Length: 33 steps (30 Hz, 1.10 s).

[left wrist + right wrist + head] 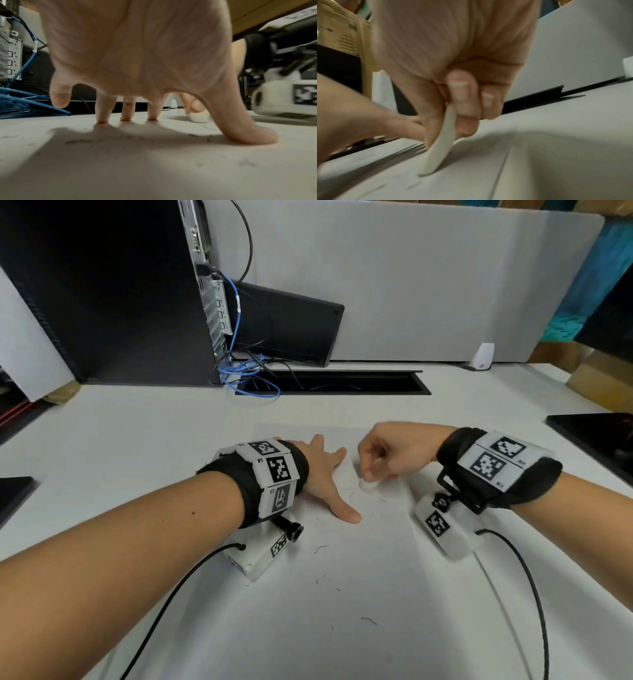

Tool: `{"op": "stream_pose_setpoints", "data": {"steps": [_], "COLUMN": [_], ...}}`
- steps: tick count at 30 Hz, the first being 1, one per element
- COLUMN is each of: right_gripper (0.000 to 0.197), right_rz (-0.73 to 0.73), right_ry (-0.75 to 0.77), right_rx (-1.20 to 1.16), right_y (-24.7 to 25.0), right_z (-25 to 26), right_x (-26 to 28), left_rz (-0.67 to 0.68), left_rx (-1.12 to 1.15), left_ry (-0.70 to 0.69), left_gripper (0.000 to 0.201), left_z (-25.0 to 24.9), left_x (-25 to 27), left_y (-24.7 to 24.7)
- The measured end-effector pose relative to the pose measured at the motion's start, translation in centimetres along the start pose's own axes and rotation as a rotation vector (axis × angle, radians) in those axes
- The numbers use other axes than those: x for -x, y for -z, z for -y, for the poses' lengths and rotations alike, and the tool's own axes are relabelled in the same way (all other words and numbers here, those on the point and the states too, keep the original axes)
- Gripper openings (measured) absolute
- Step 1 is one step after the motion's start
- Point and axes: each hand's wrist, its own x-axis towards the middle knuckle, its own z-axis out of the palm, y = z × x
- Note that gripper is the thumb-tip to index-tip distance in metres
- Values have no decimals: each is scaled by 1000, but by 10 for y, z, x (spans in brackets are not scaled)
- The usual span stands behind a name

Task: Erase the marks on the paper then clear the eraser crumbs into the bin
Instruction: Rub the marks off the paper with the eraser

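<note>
A white sheet of paper [359, 559] lies on the white desk, hard to tell from it. My left hand [325, 474] lies flat on the paper with fingers spread, its thumb [243, 129] and fingertips pressing down. Just to its right my right hand [387, 455] pinches a white eraser [368, 484] whose lower end bends against the paper [539, 169]. The eraser [443, 146] is held between thumb and fingers. Dark eraser crumbs [368, 619] lie scattered on the sheet nearer to me, some beside the left thumb [204, 136]. No bin is in view.
A black computer tower [113, 292] with blue cables [239, 371] stands at the back left, a black monitor base [291, 323] beside it. A cable slot [335, 383] runs along the grey partition. Dark objects sit at the right edge [596, 436] and left edge [13, 494].
</note>
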Motion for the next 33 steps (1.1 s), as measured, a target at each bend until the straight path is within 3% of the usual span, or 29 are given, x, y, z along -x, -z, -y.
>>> {"op": "stream_pose_setpoints", "data": {"steps": [2, 7, 11, 16, 21, 27, 31, 33], "right_gripper": [22, 13, 22, 9, 17, 13, 5, 16], "right_rz": [-41, 157, -19, 181, -6, 140, -102, -76], "right_ry": [-30, 4, -34, -20, -29, -15, 7, -4], "right_rx": [-2, -75, -40, -25, -12, -19, -136, -181], "right_y": [3, -7, 2, 0, 2, 0, 14, 13], "right_z": [-2, 1, -7, -7, -8, -3, 2, 4], "right_x": [-2, 13, 6, 15, 7, 22, 2, -10], "left_rz": [8, 16, 19, 15, 18, 18, 25, 17], "left_rx": [8, 3, 9, 10, 28, 28, 53, 62], "left_ry": [2, 3, 5, 3, 2, -5, -40, -66], "left_gripper": [118, 119, 119, 120, 120, 121, 119, 118], "left_z": [0, 0, -1, 1, 1, 1, 7, 15], "left_x": [0, -1, 1, -2, -3, -3, -2, -1], "left_y": [0, 0, 1, 0, -1, -2, 1, 1]}}
